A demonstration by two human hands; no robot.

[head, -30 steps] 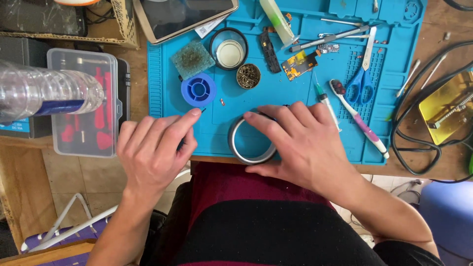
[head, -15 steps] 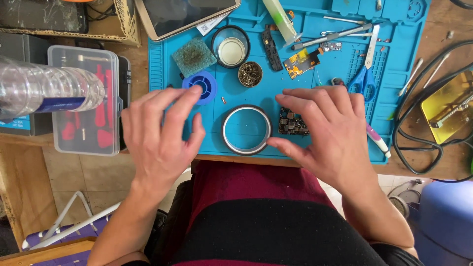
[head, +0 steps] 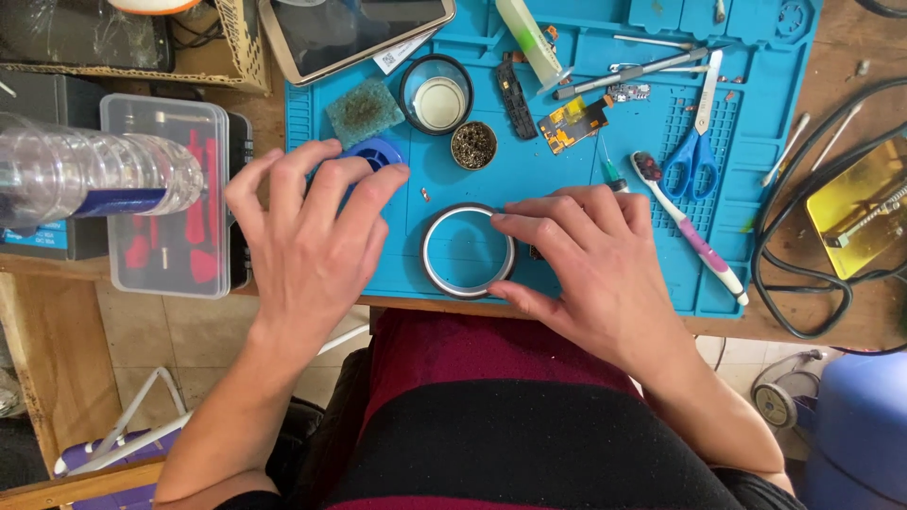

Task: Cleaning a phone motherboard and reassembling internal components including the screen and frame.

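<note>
My left hand (head: 307, 236) is spread flat at the left edge of the blue work mat (head: 576, 175), its fingertips over a blue spool (head: 380, 149) that is partly hidden beneath them. My right hand (head: 590, 269) lies flat on the mat to the right of a grey ring-shaped tape roll (head: 468, 250). Its index fingertip and thumb touch the roll's right rim from above and below. A dark corner of a small part (head: 535, 253) peeks out under the right fingers. Neither hand lifts anything.
On the mat lie a green sponge (head: 365, 110), a round tin (head: 436, 94), a brass-wool pot (head: 473, 144), a circuit board (head: 573, 123), blue scissors (head: 694, 142), a toothbrush (head: 690, 231) and tweezers (head: 628, 71). A clear box (head: 175, 203) and bottle (head: 85, 175) stand left; cables (head: 794, 274) right.
My left hand slid up from the mat's front edge onto the blue spool. My right hand moved right, uncovering the tape roll, then came back left to its rim.
</note>
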